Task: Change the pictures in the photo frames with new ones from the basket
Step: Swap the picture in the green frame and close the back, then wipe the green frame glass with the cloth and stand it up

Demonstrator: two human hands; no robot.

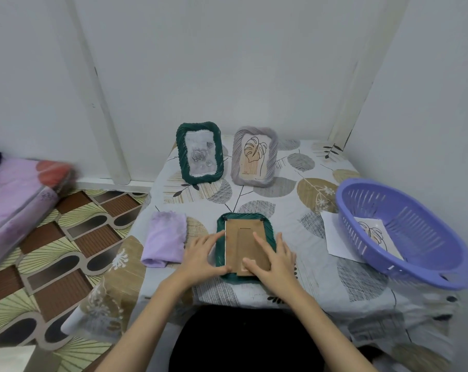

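A green photo frame (245, 218) lies face down on the table in front of me, its brown backing board (242, 237) facing up. My left hand (202, 257) rests on the frame's left edge with fingers laid flat. My right hand (274, 260) presses on the backing board's lower right with straight fingers. A second green frame (200, 152) with a grey rose picture stands upright at the back. Beside it stands a grey frame (254, 156) with a leaf drawing. The purple basket (404, 232) at the right holds a leaf picture (375, 232).
A folded lilac cloth (164, 240) lies left of the flat frame. A white sheet (333, 234) pokes out from under the basket. The leaf-patterned tablecloth (321, 277) covers a low table against white walls. A purple mattress (15, 200) lies on the patterned floor at left.
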